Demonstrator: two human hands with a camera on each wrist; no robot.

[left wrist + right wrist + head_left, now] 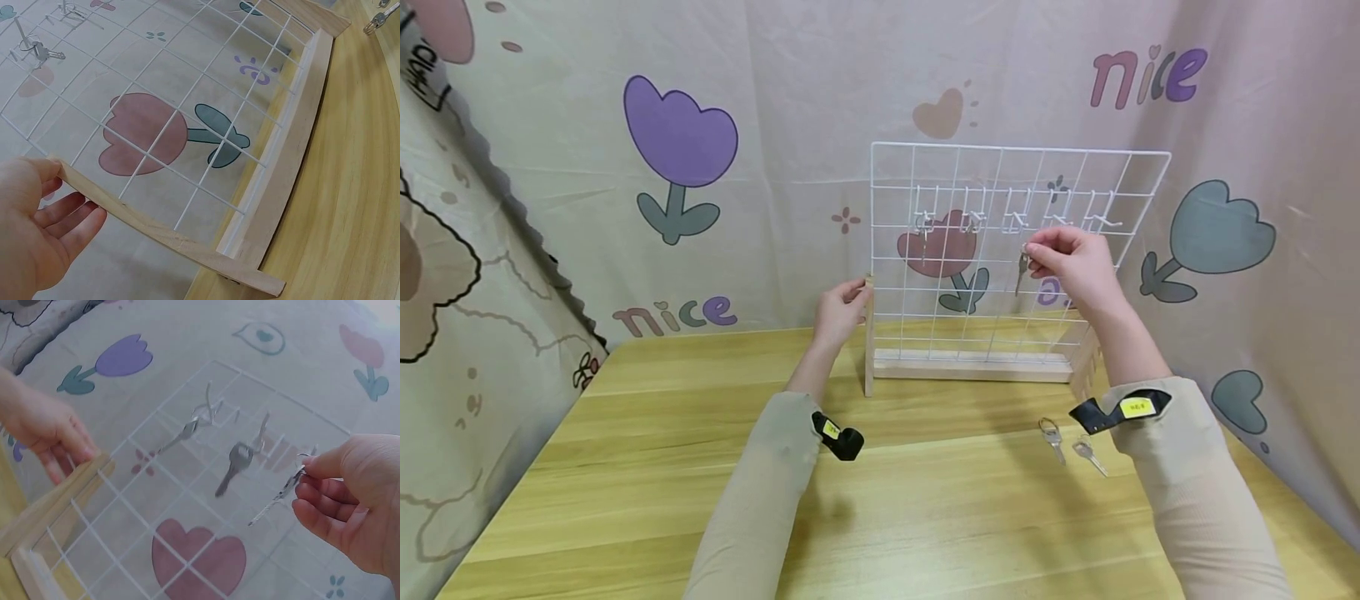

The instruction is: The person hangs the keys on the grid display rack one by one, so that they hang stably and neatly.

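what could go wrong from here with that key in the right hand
The pinched key might slip and drop, since the right hand's grip holds it only near its top end. Its ring could miss a slim wire hook. A bump against the wire grid might swing the hanging key, though the left hand's grip holds the wooden post.

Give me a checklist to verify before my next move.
Right hand pinching the small silver metal key: ok.
Left hand gripping the pale wooden side post: ok.
White wire rack standing on the yellow wood-grain table: ok.
Small silver metal key hung on a white metal hook: not ok.
Two loose silver keys hung: not ok, on the table.
Held key lined up with a hook: cannot tell.
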